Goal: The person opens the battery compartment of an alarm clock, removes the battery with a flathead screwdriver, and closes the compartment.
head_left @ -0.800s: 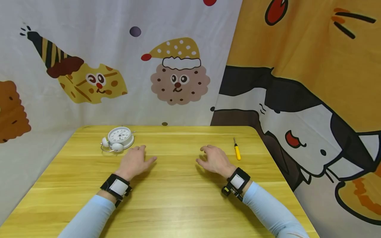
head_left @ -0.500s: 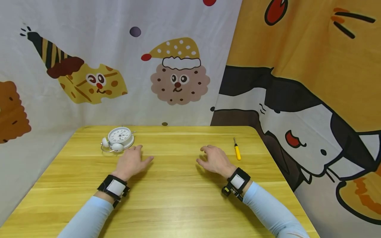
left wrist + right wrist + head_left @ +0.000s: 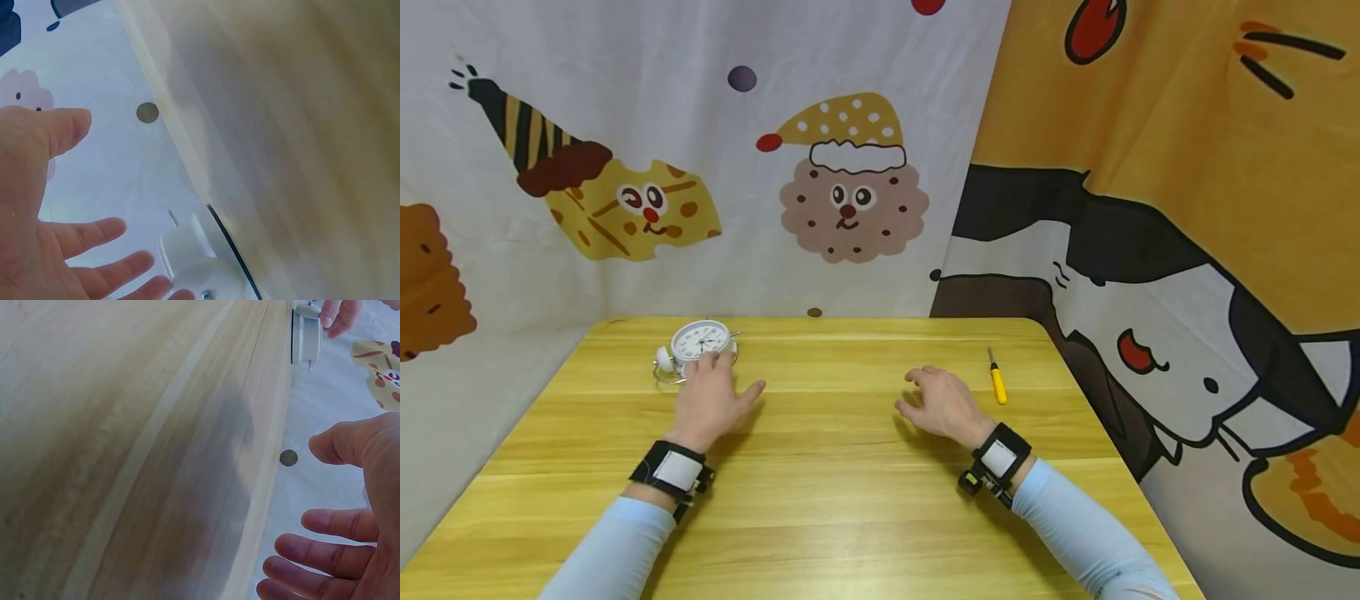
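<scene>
A white twin-bell alarm clock (image 3: 699, 342) lies face up at the far left of the wooden table (image 3: 850, 500). My left hand (image 3: 709, 397) reaches over it with straight fingers, the fingertips at its near edge and covering one bell. In the left wrist view the spread fingers (image 3: 94, 234) hover by the white clock (image 3: 200, 265). My right hand (image 3: 936, 402) rests on the table near the middle, fingers loosely curled, holding nothing. A small yellow-handled screwdriver (image 3: 997, 381) lies just right of it. The right wrist view shows the relaxed fingers (image 3: 337, 522) and the distant clock (image 3: 306, 334).
Cartoon-printed cloth (image 3: 850, 192) hangs close behind the table's far edge and along its right side. Both wrists wear black straps with cameras (image 3: 673, 471).
My left hand has slid left and forward from the table's middle onto the clock's near edge. The right hand has stayed still.
</scene>
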`<control>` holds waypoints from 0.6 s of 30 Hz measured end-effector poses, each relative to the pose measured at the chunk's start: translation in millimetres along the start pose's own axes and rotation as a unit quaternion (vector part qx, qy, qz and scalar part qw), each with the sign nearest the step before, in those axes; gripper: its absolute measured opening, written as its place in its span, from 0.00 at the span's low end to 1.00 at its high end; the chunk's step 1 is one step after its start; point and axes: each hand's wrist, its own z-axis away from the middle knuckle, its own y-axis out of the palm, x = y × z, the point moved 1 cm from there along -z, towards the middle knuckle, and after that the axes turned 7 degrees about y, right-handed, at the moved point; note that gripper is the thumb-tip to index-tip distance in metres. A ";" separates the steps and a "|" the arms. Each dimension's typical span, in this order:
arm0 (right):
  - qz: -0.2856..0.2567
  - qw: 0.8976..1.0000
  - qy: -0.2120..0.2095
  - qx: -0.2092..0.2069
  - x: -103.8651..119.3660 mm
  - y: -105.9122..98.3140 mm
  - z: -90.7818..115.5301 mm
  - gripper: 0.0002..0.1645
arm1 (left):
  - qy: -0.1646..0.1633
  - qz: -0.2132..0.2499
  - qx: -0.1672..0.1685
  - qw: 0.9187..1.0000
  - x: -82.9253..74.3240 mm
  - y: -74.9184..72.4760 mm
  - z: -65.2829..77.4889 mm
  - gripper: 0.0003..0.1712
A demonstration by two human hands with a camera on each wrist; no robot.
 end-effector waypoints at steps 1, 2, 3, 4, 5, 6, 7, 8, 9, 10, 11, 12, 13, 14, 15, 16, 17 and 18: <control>-0.001 1.000 0.000 0.000 0.1 -0.2 0.3 0.32 | -0.002 -0.001 -0.008 1.000 1.7 -1.2 0.2 0.52; 0.000 1.000 0.000 0.000 0.2 -0.2 0.6 0.32 | -0.004 -0.001 -0.015 1.000 3.5 -2.3 0.2 0.51; 0.002 1.000 0.001 0.000 0.2 -0.1 0.6 0.32 | -0.007 -0.003 -0.020 1.000 5.5 -3.4 -0.2 0.51; 0.003 1.000 0.002 0.000 0.2 0.0 0.6 0.32 | -0.010 -0.008 -0.026 1.000 7.5 -4.4 -0.8 0.51; 0.004 1.000 0.002 0.001 0.1 0.1 0.6 0.32 | -0.015 -0.010 -0.032 0.999 9.3 -5.4 -1.1 0.51; 0.004 1.000 0.003 0.002 0.2 0.1 0.6 0.32 | -0.020 -0.013 -0.037 0.999 11.4 -6.2 -1.5 0.52; 0.005 1.000 0.003 0.002 0.2 0.1 0.6 0.32 | -0.025 -0.015 -0.040 0.999 13.3 -6.9 -1.7 0.53; 0.005 1.000 0.004 0.003 0.2 0.1 0.7 0.33 | -0.030 -0.017 -0.044 0.998 15.2 -7.6 -1.9 0.54; 0.005 1.000 0.004 0.003 0.3 0.0 0.8 0.33 | -0.037 -0.017 -0.046 0.998 17.2 -8.1 -2.1 0.55; 0.005 1.000 0.004 0.004 0.3 -0.2 0.8 0.33 | -0.043 -0.018 -0.047 0.998 19.2 -8.7 -2.5 0.57; 0.005 1.000 0.004 0.004 0.3 -0.3 0.9 0.33 | -0.049 -0.017 -0.049 0.997 21.5 -9.1 -2.7 0.57; 0.005 1.000 0.005 0.005 0.4 -0.4 0.9 0.33 | -0.056 -0.015 -0.049 0.997 23.5 -9.5 -3.3 0.58; 0.005 1.000 0.005 0.005 0.4 -0.5 0.9 0.33 | -0.063 -0.012 -0.050 0.997 25.9 -9.5 -4.1 0.59; 0.006 1.000 0.006 0.006 0.4 -0.5 0.8 0.33 | -0.071 -0.011 -0.051 0.996 28.1 -9.9 -5.0 0.60; 0.005 1.000 0.007 0.007 0.4 -0.5 0.7 0.33 | -0.079 -0.009 -0.051 0.995 30.1 -10.4 -5.8 0.61; 0.005 1.000 0.007 0.006 0.3 -0.5 0.7 0.33 | -0.087 -0.006 -0.050 0.995 32.5 -10.5 -6.6 0.61; 0.006 1.000 0.007 0.006 0.2 -0.4 0.7 0.33 | -0.096 -0.001 -0.047 0.994 35.0 -10.5 -7.3 0.62; 0.005 1.000 0.006 0.006 0.1 -0.3 0.7 0.33 | -0.104 0.006 -0.043 0.994 37.3 -10.3 -7.9 0.63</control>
